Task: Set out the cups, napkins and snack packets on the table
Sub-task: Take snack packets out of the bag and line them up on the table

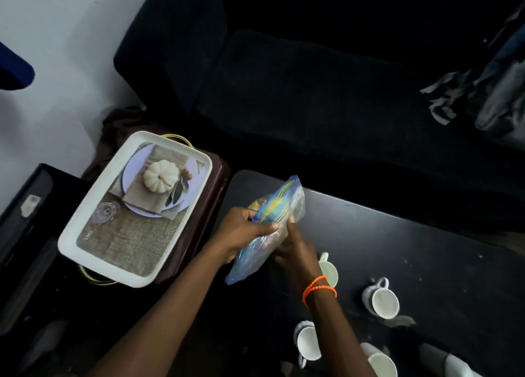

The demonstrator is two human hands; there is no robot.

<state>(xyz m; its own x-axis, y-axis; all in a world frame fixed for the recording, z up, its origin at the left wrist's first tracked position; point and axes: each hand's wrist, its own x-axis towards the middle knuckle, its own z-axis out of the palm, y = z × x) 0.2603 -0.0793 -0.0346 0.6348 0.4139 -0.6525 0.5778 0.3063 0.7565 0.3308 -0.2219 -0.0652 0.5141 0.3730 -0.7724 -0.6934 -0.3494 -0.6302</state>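
Both hands, L [244, 232] & R [295, 251], gripping blue snack packet [272, 217] above table [397, 249]

Both forearms reach forward from the lower edge of the view and meet above the table edge. The left hand [241, 232] curls its fingers and thumb in a grip, and the right hand [294, 249], just beside it, grips too, its wrist wearing an orange bead bracelet [318, 288]

A blue packet [268, 223] streaked with yellow is showing above the black table [397, 243]; white cups [382, 298] and an orange bracelet [318, 288] are standing out.
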